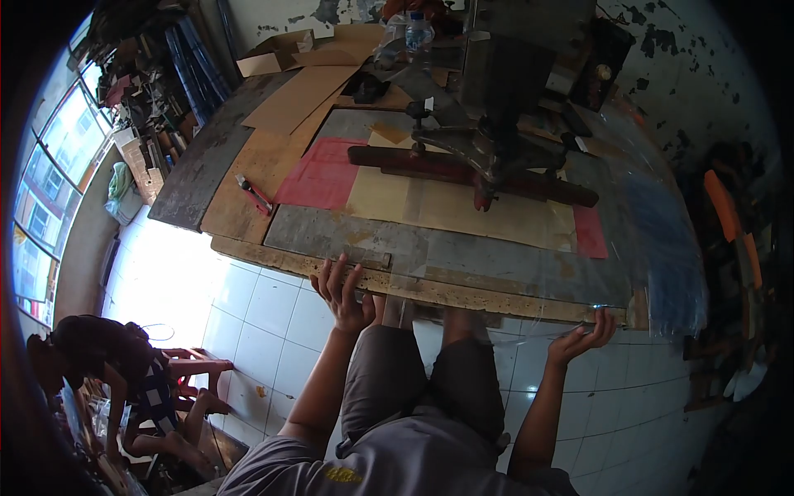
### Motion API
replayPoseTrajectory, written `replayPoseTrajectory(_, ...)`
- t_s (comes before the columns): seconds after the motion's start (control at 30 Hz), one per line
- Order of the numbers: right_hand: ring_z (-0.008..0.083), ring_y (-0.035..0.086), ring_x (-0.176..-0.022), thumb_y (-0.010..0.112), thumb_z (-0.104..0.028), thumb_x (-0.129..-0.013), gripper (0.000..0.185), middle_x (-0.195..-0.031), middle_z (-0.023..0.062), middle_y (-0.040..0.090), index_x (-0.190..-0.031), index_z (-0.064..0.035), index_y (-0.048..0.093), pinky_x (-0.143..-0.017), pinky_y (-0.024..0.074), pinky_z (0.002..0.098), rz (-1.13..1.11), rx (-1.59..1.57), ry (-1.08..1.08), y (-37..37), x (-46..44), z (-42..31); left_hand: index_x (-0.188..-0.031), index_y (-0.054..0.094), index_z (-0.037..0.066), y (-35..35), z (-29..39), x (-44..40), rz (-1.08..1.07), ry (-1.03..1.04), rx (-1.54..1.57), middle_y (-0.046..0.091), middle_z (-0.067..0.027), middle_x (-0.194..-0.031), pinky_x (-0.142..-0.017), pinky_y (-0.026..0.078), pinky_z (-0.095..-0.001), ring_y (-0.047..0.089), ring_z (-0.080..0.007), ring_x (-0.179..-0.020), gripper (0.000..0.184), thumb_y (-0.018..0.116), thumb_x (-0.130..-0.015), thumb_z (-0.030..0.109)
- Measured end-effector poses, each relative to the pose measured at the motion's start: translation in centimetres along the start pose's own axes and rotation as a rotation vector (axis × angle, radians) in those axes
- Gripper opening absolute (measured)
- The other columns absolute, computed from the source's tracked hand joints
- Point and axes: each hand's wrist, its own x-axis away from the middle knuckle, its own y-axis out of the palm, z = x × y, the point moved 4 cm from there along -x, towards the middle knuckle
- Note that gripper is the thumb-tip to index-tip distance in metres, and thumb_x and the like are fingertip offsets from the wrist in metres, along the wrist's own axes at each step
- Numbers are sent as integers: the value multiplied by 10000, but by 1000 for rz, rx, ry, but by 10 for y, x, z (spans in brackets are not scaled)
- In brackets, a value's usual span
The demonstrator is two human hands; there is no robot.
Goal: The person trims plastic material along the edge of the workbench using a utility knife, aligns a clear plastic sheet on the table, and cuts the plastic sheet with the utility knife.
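Readable text, numbers, signs: none.
Grey cloth shirt [422,459], 6 o'clock: small yellow print [343,474] on its front, toward 7 o'clock; strokes look like lettering, too blurred to read.
Clear plastic bottle [417,52], 12 o'clock: blue-toned label [419,35] around it; brand and wording too small to read.
Small white tag [428,104] at the dark metal machine [495,153], 12 o'clock: cannot tell whether marked.
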Motion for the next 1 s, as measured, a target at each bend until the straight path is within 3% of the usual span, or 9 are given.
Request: replayPoseTrajectory(1.0, 449, 272, -1544, 339, -305, -1148, 474, -1571, 202, 430, -1463, 27, 464, -1249, 228, 625, 7, 25, -3, -3, -2, -7, -1375, 583, 103, 1, 0, 0, 24, 16, 7, 528, -194, -1516, -1255, 142, -642, 385, -449, -1484, 470, 477, -1015, 386)
